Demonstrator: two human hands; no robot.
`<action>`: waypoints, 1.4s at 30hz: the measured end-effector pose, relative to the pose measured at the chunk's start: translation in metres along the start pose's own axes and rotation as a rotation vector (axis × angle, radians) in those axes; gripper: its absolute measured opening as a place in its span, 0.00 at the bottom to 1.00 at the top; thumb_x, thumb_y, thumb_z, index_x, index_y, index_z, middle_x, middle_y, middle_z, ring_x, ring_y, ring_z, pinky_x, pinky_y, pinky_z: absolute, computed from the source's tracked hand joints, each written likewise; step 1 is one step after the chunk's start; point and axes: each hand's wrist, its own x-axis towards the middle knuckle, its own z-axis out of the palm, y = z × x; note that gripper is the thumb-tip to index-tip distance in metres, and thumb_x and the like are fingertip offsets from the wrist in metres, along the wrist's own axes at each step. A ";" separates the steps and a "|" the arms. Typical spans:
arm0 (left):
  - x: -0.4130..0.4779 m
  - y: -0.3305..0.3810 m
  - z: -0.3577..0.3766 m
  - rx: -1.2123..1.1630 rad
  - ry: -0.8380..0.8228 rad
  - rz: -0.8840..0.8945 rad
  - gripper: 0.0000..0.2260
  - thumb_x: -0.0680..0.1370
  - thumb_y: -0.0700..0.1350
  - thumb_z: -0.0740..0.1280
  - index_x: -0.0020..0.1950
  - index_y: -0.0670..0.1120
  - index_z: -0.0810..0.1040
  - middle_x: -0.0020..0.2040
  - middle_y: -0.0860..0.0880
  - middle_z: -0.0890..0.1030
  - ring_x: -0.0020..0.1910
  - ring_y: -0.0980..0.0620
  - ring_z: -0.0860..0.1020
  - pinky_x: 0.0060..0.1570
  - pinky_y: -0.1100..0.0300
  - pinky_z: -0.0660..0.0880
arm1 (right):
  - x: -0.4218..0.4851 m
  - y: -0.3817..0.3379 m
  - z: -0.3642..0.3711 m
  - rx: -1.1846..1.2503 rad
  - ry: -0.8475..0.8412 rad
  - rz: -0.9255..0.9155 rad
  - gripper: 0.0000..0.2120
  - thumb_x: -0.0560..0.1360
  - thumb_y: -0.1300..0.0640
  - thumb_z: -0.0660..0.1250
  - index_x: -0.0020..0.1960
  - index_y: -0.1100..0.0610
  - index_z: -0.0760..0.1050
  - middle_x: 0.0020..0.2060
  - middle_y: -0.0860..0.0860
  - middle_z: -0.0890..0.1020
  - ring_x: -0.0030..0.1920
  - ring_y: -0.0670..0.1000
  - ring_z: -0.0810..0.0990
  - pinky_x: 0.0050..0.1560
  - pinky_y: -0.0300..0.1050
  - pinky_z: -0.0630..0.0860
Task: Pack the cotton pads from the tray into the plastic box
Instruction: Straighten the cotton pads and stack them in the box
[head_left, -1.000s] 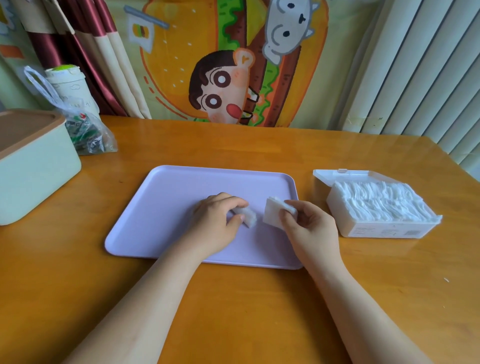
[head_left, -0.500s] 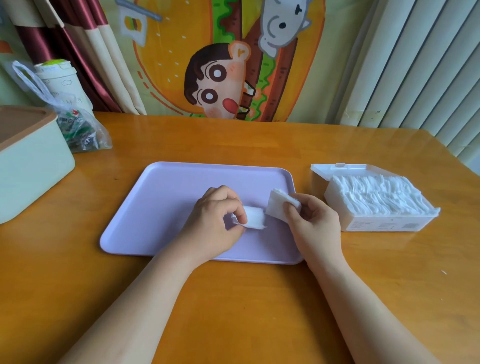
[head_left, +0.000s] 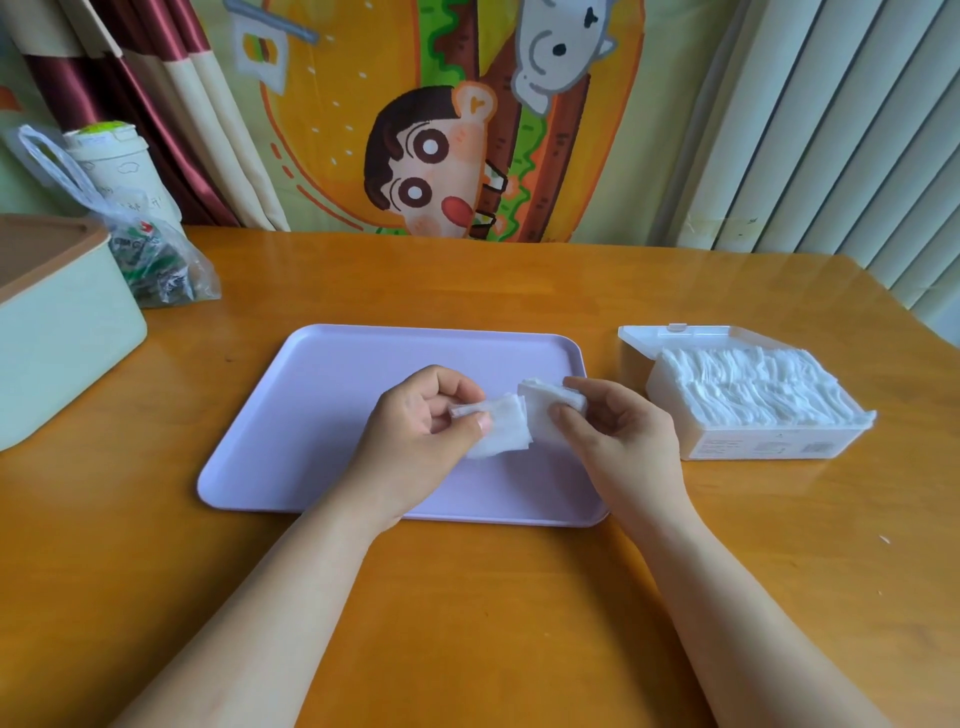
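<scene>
Left hand (head_left: 415, 436): its grip is clamped on one pad (head_left: 501, 426), thumb and fingers pinching the pad's left edge, just above the tray (head_left: 332, 415).
Right hand (head_left: 618, 431): its grip is clamped on a small stack (head_left: 545, 402) of pads, thumb in front and fingers behind. The stack sits just beside the left hand's pad, and whether the two touch cannot be told.
Tray: it lies on the counter (head_left: 467, 597), and its lilac floor is bare wherever it shows. No loose pad is visible, though the hands hide a patch.
Box (head_left: 753, 447): it stands right of the tray with its lid (head_left: 644, 338) tipped open. Rows of packed pads (head_left: 748, 384) reach its rim.
Done: the task looks nearly finished, with the bulk already in the box.
Left: the pad and the stack in hand probably need to be joined and then carried across to the box.
Watch: the box looks full, so the last pads may need pressing in.
</scene>
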 end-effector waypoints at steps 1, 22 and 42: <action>-0.001 0.001 0.001 -0.039 -0.026 -0.013 0.08 0.79 0.34 0.72 0.54 0.45 0.80 0.45 0.49 0.87 0.42 0.55 0.82 0.43 0.63 0.77 | 0.000 -0.001 -0.001 0.017 -0.022 0.006 0.11 0.77 0.59 0.77 0.59 0.52 0.85 0.45 0.44 0.89 0.47 0.41 0.87 0.48 0.33 0.80; 0.003 -0.005 0.011 0.021 0.012 0.008 0.08 0.74 0.38 0.79 0.45 0.50 0.86 0.44 0.42 0.86 0.41 0.48 0.81 0.48 0.47 0.81 | -0.007 -0.015 -0.001 0.188 -0.431 0.069 0.13 0.86 0.55 0.63 0.62 0.59 0.84 0.52 0.60 0.88 0.54 0.57 0.88 0.52 0.48 0.85; -0.004 0.001 0.013 0.141 -0.075 -0.072 0.07 0.80 0.43 0.73 0.57 0.51 0.81 0.47 0.52 0.85 0.39 0.56 0.80 0.44 0.63 0.76 | -0.016 -0.007 0.020 0.108 -0.286 0.148 0.17 0.82 0.50 0.68 0.70 0.42 0.74 0.61 0.51 0.83 0.59 0.53 0.84 0.63 0.56 0.82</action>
